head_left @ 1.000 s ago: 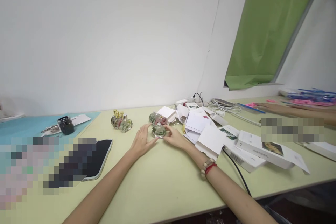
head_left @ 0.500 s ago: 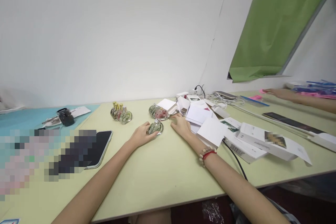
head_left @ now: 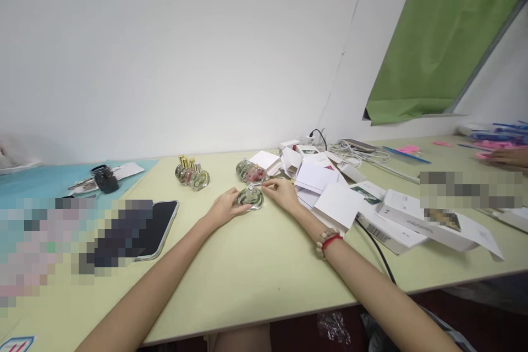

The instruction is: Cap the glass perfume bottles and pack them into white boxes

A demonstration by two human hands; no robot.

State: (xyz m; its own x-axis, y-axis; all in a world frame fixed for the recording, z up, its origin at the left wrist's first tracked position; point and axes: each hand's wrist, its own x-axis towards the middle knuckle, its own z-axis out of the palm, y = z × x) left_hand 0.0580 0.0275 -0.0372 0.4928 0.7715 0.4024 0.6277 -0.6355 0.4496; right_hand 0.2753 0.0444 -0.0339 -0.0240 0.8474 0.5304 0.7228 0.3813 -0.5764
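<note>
Round bottle: upright on the desk, between both hands, with something greenish visible through the clear glass.
Left hand: holding the bottle at its left side, fingers bent around it, thumb along the near side.
Right hand: just beside the bottle's top, thumb and first finger brought close together; cannot tell if pinching something small.
Bracelet: on the right wrist, made of pale beads, near a red band.
Two other bottles: just behind the held one, close together, reddish and greenish inside.
Capped bottles: standing in a tight row farther left, under gold and silver caps.
Phone: lying flat left of the left hand, partly blurred.
White boxes: heaped loosely to the right of the right hand.
Co-worker's hand: at the far right edge, near pink things.
</note>
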